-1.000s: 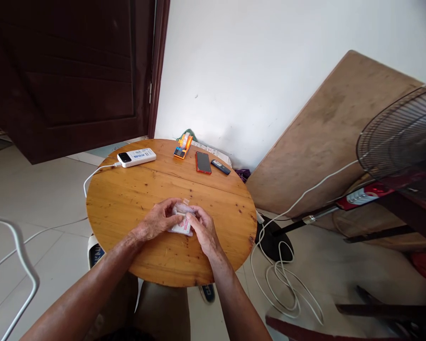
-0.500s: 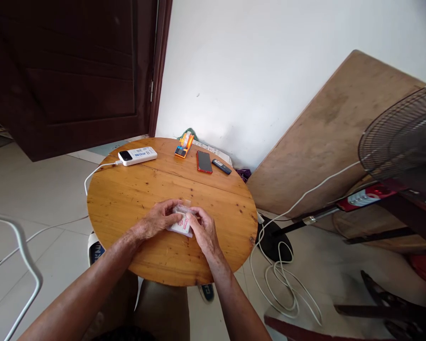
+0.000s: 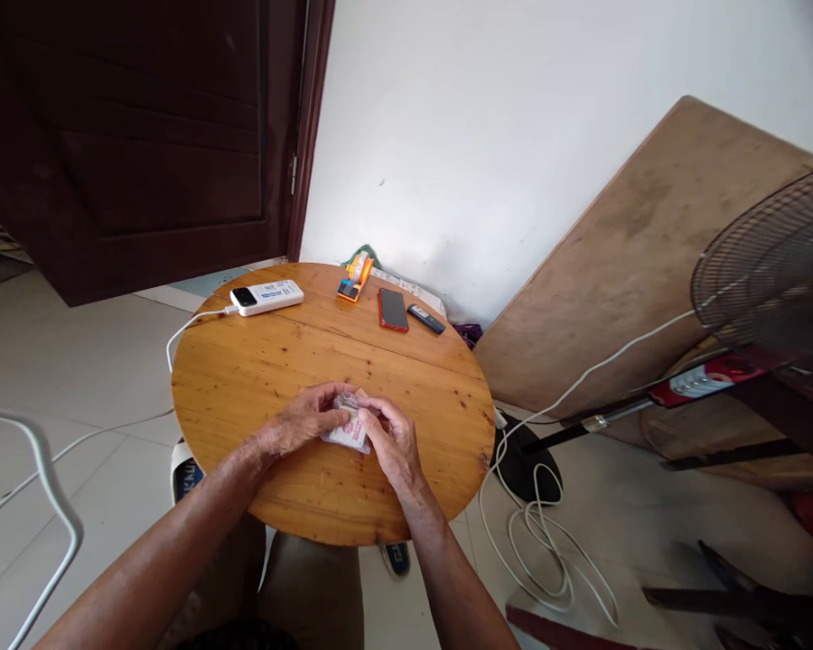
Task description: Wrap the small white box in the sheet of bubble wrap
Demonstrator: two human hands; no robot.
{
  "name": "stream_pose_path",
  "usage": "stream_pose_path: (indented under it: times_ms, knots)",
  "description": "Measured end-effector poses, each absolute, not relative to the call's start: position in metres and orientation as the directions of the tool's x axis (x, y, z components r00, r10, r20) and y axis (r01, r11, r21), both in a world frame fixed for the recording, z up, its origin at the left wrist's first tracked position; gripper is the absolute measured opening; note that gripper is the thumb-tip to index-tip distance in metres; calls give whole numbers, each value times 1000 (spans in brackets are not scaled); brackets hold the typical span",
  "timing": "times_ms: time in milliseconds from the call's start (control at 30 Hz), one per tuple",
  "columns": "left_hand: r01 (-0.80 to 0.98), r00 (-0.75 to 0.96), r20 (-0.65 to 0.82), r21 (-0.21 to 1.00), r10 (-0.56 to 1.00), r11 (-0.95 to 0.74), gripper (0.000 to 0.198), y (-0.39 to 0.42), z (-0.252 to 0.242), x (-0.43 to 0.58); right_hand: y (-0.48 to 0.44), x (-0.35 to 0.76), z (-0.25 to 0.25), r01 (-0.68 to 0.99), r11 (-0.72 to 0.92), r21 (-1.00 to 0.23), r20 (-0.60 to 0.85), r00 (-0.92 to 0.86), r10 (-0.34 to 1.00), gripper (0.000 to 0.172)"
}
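Note:
Between my hands, near the front of the round wooden table [image 3: 244,370], is a small white packet with red print in a clear plastic wrapper [image 3: 349,431]. My left hand [image 3: 306,417] grips its left side, thumb on top and fingers curled behind the far edge. On the right side, my right hand [image 3: 394,438] pinches the wrapper, its thumb close to the other thumb. The clear plastic is bunched up at the far edge of the packet. My fingertips hide part of that edge.
At the table's back are a white power bank [image 3: 267,297] with a cable, an orange tape dispenser [image 3: 356,276], a red-edged phone [image 3: 393,310] and a dark remote-like device [image 3: 425,319]. A standing fan [image 3: 772,262], a leaning board [image 3: 623,244] and coiled cable [image 3: 548,551] are right.
The plastic flap at the far edge, which stuck out beyond the packet, is now folded in closer under my fingers. The whole view has shifted slightly.

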State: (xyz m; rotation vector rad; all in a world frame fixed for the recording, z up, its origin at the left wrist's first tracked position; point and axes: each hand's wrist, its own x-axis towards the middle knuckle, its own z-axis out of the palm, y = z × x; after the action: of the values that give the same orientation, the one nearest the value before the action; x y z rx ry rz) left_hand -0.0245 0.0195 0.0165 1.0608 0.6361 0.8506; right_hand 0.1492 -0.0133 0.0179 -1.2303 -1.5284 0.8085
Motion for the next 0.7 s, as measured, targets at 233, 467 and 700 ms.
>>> stream_pose_path:
  times_ms: [233, 467, 700]
  knots:
    - [-241, 547, -66, 942, 835, 233, 46, 21, 17, -26, -6, 150, 17, 231, 172, -958, 182, 22, 983, 26]
    - [-267, 565, -66, 928, 823, 258, 56, 24, 12, -24, 13, 141, 36, 217, 141, -966, 149, 18, 989, 20]
    - [-224, 538, -78, 946, 839, 232, 51, 22, 14, -25, 16, 136, 39, 216, 163, -963, 179, 57, 982, 16]
